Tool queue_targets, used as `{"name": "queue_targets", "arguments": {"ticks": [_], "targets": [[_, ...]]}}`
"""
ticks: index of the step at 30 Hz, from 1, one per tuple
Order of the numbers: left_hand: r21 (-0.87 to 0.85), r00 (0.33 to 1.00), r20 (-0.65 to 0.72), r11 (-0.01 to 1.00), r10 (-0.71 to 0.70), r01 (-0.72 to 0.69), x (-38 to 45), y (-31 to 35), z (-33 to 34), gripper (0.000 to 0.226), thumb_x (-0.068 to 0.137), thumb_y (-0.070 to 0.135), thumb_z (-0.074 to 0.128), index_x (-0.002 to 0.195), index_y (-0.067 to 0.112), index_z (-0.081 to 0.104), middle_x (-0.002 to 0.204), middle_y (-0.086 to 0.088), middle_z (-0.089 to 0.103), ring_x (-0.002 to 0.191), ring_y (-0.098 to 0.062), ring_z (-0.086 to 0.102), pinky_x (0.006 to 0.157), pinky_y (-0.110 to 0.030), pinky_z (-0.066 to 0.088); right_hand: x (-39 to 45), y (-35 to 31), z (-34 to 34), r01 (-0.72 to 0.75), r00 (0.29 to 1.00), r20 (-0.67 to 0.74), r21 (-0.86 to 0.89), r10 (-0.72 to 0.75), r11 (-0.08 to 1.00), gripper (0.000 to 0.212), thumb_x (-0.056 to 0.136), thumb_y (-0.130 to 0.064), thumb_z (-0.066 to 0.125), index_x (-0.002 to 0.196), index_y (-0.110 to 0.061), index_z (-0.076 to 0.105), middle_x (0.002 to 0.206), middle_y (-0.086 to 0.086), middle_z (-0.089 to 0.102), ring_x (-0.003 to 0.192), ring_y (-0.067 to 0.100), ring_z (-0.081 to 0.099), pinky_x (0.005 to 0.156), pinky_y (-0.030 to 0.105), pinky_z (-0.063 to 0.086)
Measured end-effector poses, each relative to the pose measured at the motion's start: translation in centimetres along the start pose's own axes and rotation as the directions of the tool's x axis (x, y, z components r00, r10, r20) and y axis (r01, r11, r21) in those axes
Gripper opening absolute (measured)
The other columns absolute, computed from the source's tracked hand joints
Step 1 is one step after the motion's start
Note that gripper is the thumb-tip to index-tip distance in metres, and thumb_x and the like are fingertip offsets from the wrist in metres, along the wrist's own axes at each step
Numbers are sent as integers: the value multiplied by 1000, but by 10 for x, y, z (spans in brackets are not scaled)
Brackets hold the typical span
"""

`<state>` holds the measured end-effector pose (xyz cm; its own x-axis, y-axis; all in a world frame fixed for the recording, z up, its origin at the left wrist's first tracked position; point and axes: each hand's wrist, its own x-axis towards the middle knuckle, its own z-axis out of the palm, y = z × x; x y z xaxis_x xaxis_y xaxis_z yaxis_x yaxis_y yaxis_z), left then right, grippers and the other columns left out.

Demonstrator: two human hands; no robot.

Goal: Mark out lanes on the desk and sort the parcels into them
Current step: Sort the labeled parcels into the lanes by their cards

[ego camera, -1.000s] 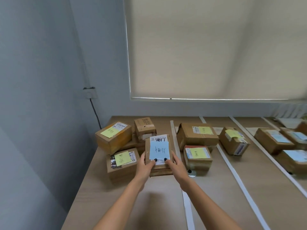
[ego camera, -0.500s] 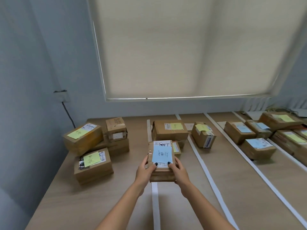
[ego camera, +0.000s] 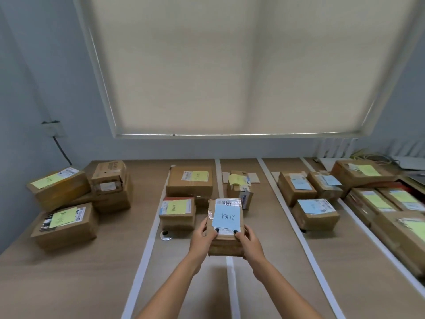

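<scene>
Cardboard parcel lengthwise away, gripped by both hands.

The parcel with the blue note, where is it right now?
The parcel with the blue note is centre frame, gripped by the left hand and right hand over a white tape line.

Handwriting on the held parcel's blue note staying unreadable, rightmost parcels running off the frame edge, far labels blurring

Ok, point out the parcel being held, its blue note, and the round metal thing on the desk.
held parcel [ego camera: 226,246], head view, on its near cardboard side.
blue note [ego camera: 227,216], head view, middle of the paper.
round metal thing [ego camera: 166,235], head view, on its centre.
</scene>
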<state>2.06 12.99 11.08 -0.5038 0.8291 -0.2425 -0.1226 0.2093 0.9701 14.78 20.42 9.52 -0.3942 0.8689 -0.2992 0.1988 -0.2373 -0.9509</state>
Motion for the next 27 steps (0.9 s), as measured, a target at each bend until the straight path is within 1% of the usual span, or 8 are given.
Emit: {"name": "queue_targets", "arguments": {"ticks": [4,8,10,13,15,18,23,27], "targets": [[23,1000,-1,1000,-22,22,8,-6,50,52,94,22,52,142,32,35,122,6,58,107,-11,55,70,-17,50,14,9,-46,-19,999,-28,2,19,1000,37,93,-30,52,128,-27,43,116,-3,56,98,9,53,65,20,43],[68,999,3,996,-54,54,25,-16,82,51,95,28,51,142,35,32,121,12,56,105,-7,53,61,-9,45,30,18,-74,-33,998,-51,8,33,999,35,93,-29,53,126,-28,43,119,-2,53,105,13,51,73,24,45],[89,998,12,994,-61,60,37,-20,97,52,95,28,50,143,34,31,127,9,53,109,-8,50,69,-12,46,39,24,-88,-33,997,-75,-7,32,999,36,93,-29,54,127,-28,43,122,0,51,111,17,50,82,28,47],[125,998,14,990,-69,67,58,-26,122,51,94,31,51,141,34,32,140,2,41,120,-15,45,93,-28,46,57,31,-112,-42,992,-123,-13,40,999,39,92,-31,55,129,-28,43,125,5,49,113,20,50,92,35,49],[154,996,17,985,-85,81,72,-30,139,51,94,32,52,141,36,32,141,1,34,123,-16,41,99,-32,42,72,35,-127,-62,988,-143,-23,58,998,40,93,-31,54,131,-26,43,126,7,49,114,21,50,96,39,48],[169,996,22,982,-90,85,93,-34,161,51,94,32,51,140,35,31,140,-1,34,123,-17,40,101,-33,42,98,39,-145,-72,985,-160,-24,68,997,42,93,-30,55,133,-27,43,125,3,51,110,18,50,91,35,50],[165,996,43,983,-83,75,144,-26,195,52,95,27,50,143,33,30,139,-1,36,119,-12,39,95,-27,39,154,33,-172,-75,978,-197,-5,73,997,39,94,-27,52,133,-29,45,114,-7,54,95,6,51,69,15,44],[121,996,60,991,-63,55,196,-9,217,51,97,20,47,144,31,30,142,2,39,120,-9,39,97,-25,37,212,15,-188,-57,980,-191,-32,50,998,40,95,-30,51,134,-30,44,118,-9,54,97,4,51,80,21,44]]}}
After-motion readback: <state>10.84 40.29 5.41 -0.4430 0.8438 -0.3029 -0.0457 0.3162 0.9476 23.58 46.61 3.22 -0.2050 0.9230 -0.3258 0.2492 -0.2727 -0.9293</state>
